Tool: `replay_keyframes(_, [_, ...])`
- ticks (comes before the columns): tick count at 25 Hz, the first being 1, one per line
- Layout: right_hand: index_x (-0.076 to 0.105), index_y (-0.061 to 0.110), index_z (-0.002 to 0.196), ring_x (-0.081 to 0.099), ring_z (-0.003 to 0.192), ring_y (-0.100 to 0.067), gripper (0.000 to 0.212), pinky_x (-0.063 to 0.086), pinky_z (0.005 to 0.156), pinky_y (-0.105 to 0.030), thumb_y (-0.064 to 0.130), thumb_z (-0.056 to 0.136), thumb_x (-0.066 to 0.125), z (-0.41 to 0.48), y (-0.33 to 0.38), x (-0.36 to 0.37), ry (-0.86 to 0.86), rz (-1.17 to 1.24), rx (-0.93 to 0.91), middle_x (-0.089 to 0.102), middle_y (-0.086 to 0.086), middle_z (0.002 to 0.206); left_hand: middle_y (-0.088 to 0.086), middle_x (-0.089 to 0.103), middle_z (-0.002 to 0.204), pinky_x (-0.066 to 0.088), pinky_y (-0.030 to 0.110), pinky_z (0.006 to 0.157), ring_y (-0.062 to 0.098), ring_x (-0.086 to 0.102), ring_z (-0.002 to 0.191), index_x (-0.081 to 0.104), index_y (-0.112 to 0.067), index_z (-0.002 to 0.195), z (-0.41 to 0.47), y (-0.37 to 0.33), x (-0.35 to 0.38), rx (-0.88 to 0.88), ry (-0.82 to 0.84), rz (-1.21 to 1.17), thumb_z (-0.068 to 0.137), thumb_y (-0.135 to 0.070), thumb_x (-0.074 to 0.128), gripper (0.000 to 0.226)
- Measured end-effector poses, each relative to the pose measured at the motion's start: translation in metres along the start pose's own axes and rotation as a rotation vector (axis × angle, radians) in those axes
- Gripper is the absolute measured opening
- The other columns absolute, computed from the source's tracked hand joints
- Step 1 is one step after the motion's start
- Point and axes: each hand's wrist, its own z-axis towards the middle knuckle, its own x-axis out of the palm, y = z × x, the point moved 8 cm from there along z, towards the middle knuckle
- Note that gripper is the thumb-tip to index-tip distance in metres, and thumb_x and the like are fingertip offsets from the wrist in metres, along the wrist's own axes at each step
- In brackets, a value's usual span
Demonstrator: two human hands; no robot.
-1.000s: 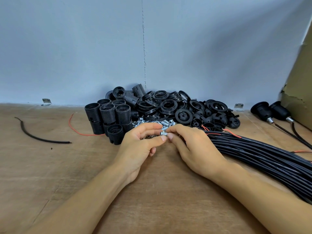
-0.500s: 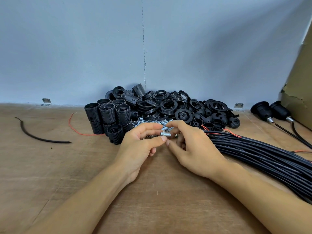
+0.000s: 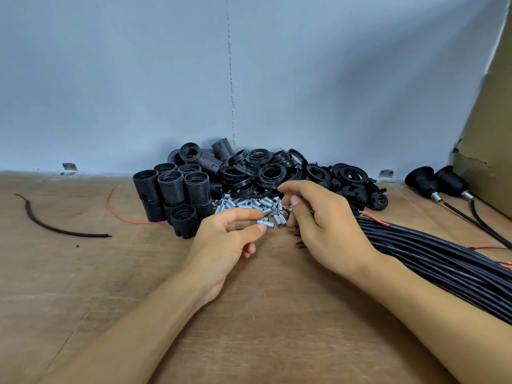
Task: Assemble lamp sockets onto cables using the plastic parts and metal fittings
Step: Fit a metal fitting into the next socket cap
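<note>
Silver metal fitting [image 3: 265,222] between fingertips

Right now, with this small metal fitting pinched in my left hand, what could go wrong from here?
1. The metal fitting is held only at the fingertips of your left hand, so it could slip into the loose fittings pile just beyond.
2. Your right hand hovers near the bare copper cable ends, which could bend or fray if brushed.
3. The stacked socket shells stand close by, and a bump may topple them.
</note>
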Motion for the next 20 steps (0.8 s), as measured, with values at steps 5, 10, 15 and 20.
replay_keyframes(5, [0.069,0.018,0.111,0.056,0.060,0.004,0.023,0.036,0.063,-0.004,0.006,0.097,0.055,0.023,0.010,-0.041,-0.088,0.004,0.053,0.067,0.016,0.084,0.002,0.078,0.083,0.045,0.018,0.048,0.010,0.056,0.049,0.080,-0.018,0.095,-0.002,-0.002,0.002,0.015,0.011,0.030,0.086,-0.009,0.079,0.013])
replay_keyframes(10, [0.071,0.030,0.082,0.058,0.060,0.003,0.009,0.041,0.059,-0.009,0.026,0.081,0.079,0.029,-0.005,-0.047,0.422,-0.238,0.318,0.070,0.015,0.071,-0.003,0.073,0.074,0.045,0.018,0.049,0.010,0.056,0.050,0.077,-0.014,0.097,-0.003,-0.004,0.005,0.024,0.021,0.083,0.085,-0.012,0.080,0.012])
replay_keyframes(15, [0.071,0.023,0.087,0.063,0.080,-0.010,0.017,0.055,0.075,-0.030,0.023,0.076,0.084,0.004,-0.016,-0.035,0.788,-0.601,0.436,0.068,0.008,0.082,-0.001,0.075,0.079,0.047,0.018,0.049,0.009,0.057,0.051,0.077,-0.014,0.094,-0.004,-0.006,0.006,0.027,0.036,0.103,0.081,-0.006,0.082,0.016])
replay_keyframes(20, [0.067,0.023,0.084,0.064,0.085,-0.025,0.009,0.052,0.069,-0.033,0.015,0.080,0.069,0.007,-0.013,-0.039,0.668,-0.764,0.398,0.064,0.003,0.088,-0.002,0.077,0.084,0.047,0.016,0.050,0.006,0.058,0.051,0.076,-0.016,0.091,-0.004,-0.006,0.007,0.031,0.050,0.129,0.078,-0.001,0.083,0.021])
